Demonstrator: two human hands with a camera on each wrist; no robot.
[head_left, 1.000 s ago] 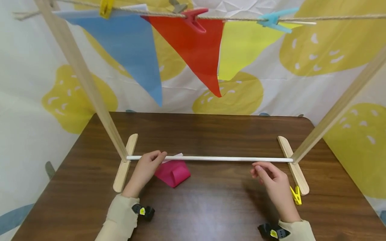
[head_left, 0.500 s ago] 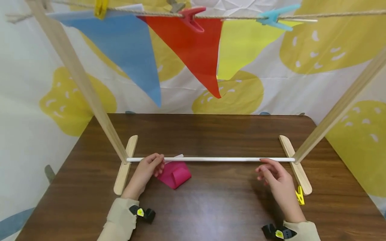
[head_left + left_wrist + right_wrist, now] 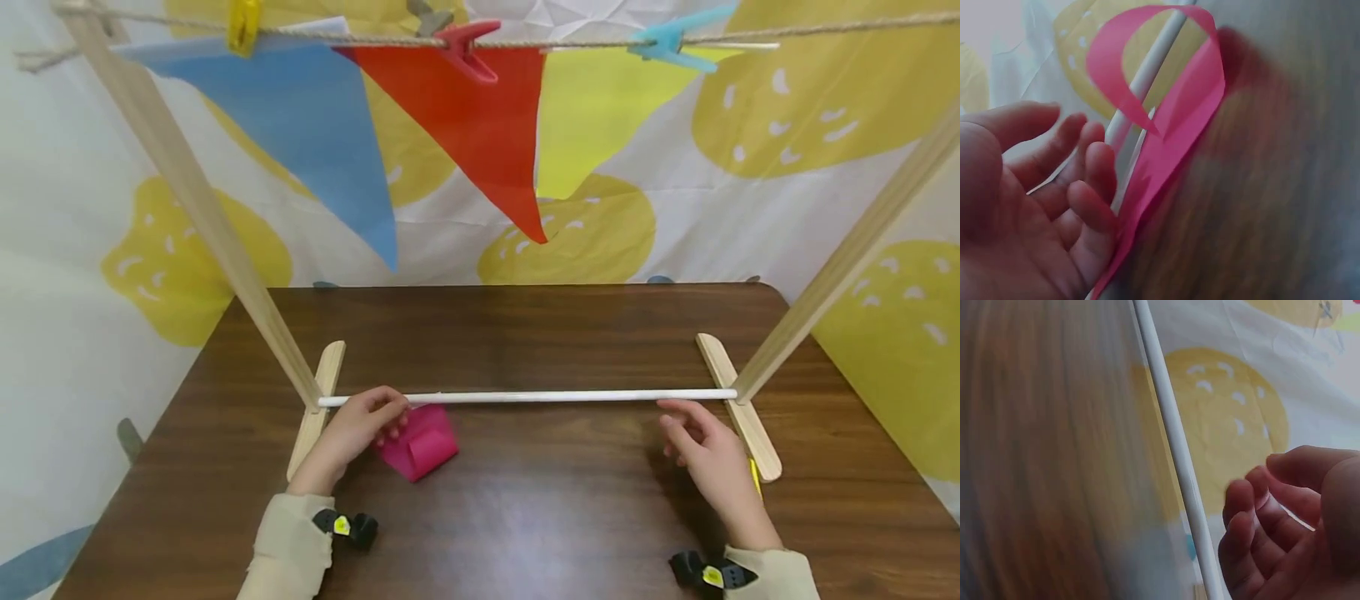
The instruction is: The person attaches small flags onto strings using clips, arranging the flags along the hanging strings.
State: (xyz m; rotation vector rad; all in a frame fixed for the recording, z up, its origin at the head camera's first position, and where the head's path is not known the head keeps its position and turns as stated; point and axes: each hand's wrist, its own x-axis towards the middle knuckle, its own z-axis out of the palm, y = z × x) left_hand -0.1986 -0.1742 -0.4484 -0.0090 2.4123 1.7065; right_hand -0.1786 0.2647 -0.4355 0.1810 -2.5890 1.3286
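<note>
My left hand (image 3: pixel 362 421) is over the left part of a bright pink paper flag (image 3: pixel 427 446), its fingers loosely bent. The flag lies on the table with one end curled up in a loop. In the left wrist view, my little finger sits right at the edge of the pink flag (image 3: pixel 1179 125), while thumb and index finger stand apart. On the right, my right hand (image 3: pixel 708 462) hovers just in front of a white rod (image 3: pixel 540 397), fingers loosely curled and holding nothing. A yellow clothespin (image 3: pixel 754 477) lies beyond that hand, mostly hidden by it.
Two wooden posts on flat feet, the left post (image 3: pixel 217 225) and right post (image 3: pixel 832 267), carry a twine line (image 3: pixel 570 43) overhead. From it hang blue (image 3: pixel 300 125), red (image 3: pixel 480 125) and yellow (image 3: pixel 592 117) flags under clothespins. A patterned cloth (image 3: pixel 442 242) backs the table.
My right hand has moved right, now covering most of the yellow clothespin. The pink flag has shifted slightly left along with my left hand, and its white edge no longer shows behind the rod.
</note>
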